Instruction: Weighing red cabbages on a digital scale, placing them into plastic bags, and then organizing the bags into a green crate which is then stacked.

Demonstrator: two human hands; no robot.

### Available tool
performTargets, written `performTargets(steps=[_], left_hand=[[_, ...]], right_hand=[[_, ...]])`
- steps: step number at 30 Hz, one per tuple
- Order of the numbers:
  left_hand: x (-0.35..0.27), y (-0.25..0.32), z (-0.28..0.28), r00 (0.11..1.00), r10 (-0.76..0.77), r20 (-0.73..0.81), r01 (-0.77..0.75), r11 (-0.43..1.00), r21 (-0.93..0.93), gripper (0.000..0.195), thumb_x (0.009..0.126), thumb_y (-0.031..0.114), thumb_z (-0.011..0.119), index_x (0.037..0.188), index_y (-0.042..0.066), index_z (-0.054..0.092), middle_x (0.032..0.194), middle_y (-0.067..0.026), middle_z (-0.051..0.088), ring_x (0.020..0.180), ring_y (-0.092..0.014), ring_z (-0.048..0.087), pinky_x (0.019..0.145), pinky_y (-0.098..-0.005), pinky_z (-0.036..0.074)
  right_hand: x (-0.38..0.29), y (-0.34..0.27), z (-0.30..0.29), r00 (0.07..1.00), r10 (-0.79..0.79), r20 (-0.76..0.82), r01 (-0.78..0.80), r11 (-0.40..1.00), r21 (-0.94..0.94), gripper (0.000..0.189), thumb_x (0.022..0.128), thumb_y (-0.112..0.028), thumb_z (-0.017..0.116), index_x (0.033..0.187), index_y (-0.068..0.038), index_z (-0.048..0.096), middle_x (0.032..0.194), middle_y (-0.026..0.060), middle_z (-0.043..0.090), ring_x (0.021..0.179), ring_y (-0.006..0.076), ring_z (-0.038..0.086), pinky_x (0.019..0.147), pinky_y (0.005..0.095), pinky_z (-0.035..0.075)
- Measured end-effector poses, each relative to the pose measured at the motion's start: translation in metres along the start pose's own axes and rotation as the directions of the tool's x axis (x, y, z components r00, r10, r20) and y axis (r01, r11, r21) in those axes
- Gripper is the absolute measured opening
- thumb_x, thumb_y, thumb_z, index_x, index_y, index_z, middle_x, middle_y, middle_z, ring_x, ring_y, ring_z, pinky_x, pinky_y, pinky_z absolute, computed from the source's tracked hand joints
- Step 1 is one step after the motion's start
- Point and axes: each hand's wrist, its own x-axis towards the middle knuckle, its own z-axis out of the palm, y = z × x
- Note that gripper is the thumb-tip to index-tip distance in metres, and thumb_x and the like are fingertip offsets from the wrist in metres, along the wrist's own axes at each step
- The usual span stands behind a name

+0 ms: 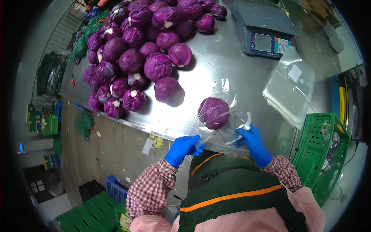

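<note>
A red cabbage (214,113) sits inside a clear plastic bag (229,98) near the front edge of the steel table (232,72). My left hand (183,147), in a blue glove, pinches the near left part of the bag between thumb and fingers. On the other side, my right hand (252,142), gloved alike, grips the bag's bunched right edge along with a crumpled white piece (244,127). Both hands are nearer to my body than the cabbage. A heap of red cabbages (136,58) covers the table's left part; one lone cabbage (167,90) lies at its near side.
A digital weighing scale (265,27) stands at the back right. Nearer lies a stack of clear plastic bags (291,84). A green crate (316,153) with scraps adjoins the table's right end. Green netting (89,34) lies beyond the heap; crates (89,213) stand on the floor at left.
</note>
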Motion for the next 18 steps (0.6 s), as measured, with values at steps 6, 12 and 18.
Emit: performTargets(steps=[6,12,18], left_hand=[[-0.007,-0.020,-0.011,0.944,-0.163,0.288,0.192,0.979,-0.074,0.029,0.085,0.017,0.059,0.104,-0.005,0.056,0.101,-0.0126,0.059,0.088,-0.020,0.061,0.074,-0.0321,0.054],[-0.024,-0.007,-0.011,0.937,-0.125,0.325,0.180,0.973,-0.143,0.030,0.086,0.016,0.057,0.107,-0.005,0.055,0.100,-0.0144,0.059,0.090,-0.022,0.060,0.081,-0.0352,0.053],[-0.033,-0.020,-0.014,0.934,0.142,0.329,-0.158,0.987,0.023,0.029,0.090,0.015,0.047,0.112,-0.004,0.054,0.096,-0.0141,0.060,0.089,-0.021,0.061,0.081,-0.0331,0.052]], right_hand=[[-0.030,-0.038,0.036,0.524,-0.666,0.531,0.827,0.249,-0.504,0.014,0.079,-0.017,0.061,0.086,-0.005,0.061,0.073,0.0085,0.058,0.066,0.0221,0.059,0.056,0.0324,0.047],[0.003,0.015,0.072,0.670,-0.244,0.701,0.740,0.302,-0.601,0.020,0.075,-0.024,0.063,0.088,-0.009,0.062,0.079,0.0099,0.059,0.074,0.0267,0.058,0.064,0.0374,0.047],[-0.001,0.014,0.088,0.683,-0.261,0.682,0.730,0.260,-0.632,0.017,0.075,-0.023,0.062,0.085,-0.009,0.061,0.079,0.0101,0.059,0.071,0.0269,0.059,0.063,0.0377,0.047]])
